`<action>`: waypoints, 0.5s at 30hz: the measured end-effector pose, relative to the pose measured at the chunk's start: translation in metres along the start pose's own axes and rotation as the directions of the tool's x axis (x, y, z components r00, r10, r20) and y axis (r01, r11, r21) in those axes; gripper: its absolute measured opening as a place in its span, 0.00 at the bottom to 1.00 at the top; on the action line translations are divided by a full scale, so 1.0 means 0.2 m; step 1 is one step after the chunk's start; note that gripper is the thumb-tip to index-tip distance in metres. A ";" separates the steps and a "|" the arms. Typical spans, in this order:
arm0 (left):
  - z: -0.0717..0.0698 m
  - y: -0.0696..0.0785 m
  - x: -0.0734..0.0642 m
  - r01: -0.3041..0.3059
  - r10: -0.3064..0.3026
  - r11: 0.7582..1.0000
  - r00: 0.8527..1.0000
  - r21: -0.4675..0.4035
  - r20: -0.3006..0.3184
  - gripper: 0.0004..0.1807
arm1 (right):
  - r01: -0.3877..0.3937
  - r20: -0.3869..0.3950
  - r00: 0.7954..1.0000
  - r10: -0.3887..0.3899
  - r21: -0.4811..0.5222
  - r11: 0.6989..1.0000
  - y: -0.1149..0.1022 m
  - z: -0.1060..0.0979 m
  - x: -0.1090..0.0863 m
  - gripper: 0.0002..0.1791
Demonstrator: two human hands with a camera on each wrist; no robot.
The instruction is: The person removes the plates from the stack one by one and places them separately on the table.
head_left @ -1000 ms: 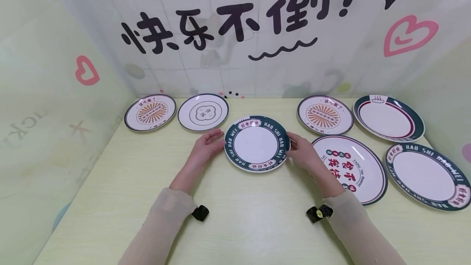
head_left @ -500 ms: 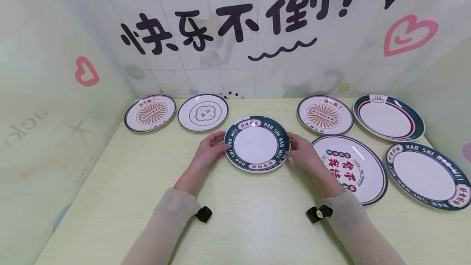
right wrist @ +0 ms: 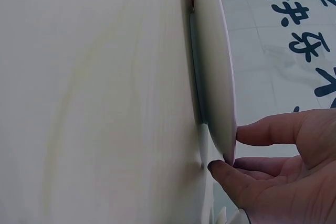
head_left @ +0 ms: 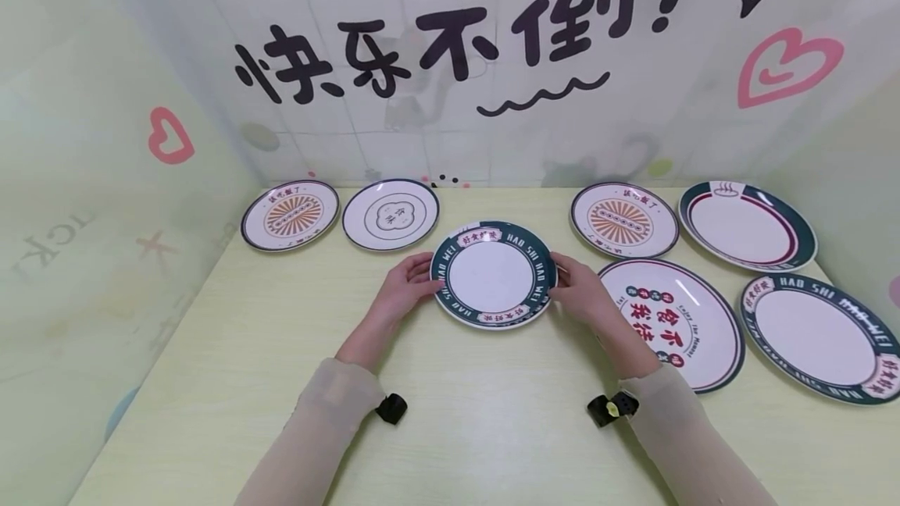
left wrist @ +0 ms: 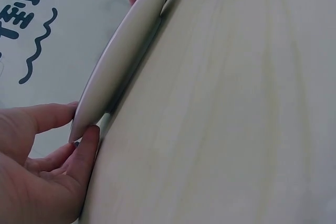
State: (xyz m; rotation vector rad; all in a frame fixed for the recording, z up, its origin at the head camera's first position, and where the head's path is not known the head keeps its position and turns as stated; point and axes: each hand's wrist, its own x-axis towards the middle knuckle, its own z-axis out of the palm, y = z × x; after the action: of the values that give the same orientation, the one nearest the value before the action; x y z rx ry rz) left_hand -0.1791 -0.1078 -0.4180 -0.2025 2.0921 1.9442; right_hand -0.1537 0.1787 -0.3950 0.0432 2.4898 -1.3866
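A round plate [head_left: 492, 276] with a white middle and a dark green lettered rim is at the centre of the table. My left hand [head_left: 404, 287] pinches its left edge, thumb over the rim and fingers below. At the opposite edge, my right hand [head_left: 580, 291] pinches the rim the same way. The left wrist view shows the pale outer side of the plate [left wrist: 123, 51] edge-on, close to the tabletop, with thumb and fingers on either side of the rim. From the right wrist, the plate [right wrist: 212, 66] likewise appears edge-on, with a dark shadow beneath it.
At the back left lie a sunburst plate [head_left: 291, 215] and a thin-rimmed plate [head_left: 373, 213]. To the right are another sunburst plate [head_left: 624, 221], a green-rimmed oval plate [head_left: 738, 229], a red-lettered plate [head_left: 703, 318] and a lettered oval plate [head_left: 808, 342]. A printed backdrop [head_left: 450, 123] stands behind.
My left hand has shifted slightly right and closed its thumb over the plate's left rim. The plate and my right hand have hardly moved.
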 end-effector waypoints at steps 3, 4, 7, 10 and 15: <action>0.00 0.00 0.00 -0.008 0.008 1.000 1.000 0.014 0.002 0.37 | 0.008 0.000 1.000 -0.008 -0.004 1.000 0.00 0.00 0.00 0.38; 0.00 0.00 0.00 -0.009 0.009 1.000 1.000 0.018 0.003 0.37 | 0.009 0.000 1.000 -0.009 -0.005 1.000 0.00 0.00 0.00 0.38; 0.01 0.00 0.00 -0.011 0.011 1.000 1.000 0.020 0.006 0.36 | 0.010 -0.001 1.000 -0.010 -0.008 1.000 0.00 0.00 0.00 0.38; 0.01 0.00 0.00 -0.013 0.012 1.000 1.000 0.017 0.008 0.36 | 0.009 -0.004 1.000 -0.009 -0.007 1.000 0.00 0.00 0.00 0.38; 0.01 0.00 0.00 -0.011 0.011 1.000 1.000 0.014 0.004 0.36 | 0.013 -0.005 1.000 -0.014 -0.010 1.000 0.00 0.00 0.00 0.38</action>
State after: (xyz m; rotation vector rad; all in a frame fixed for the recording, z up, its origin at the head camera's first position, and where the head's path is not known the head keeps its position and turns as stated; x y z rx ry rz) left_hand -0.1786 -0.1063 -0.4182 -0.1845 2.1079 1.9340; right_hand -0.1533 0.1792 -0.3957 0.0279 2.5052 -1.3814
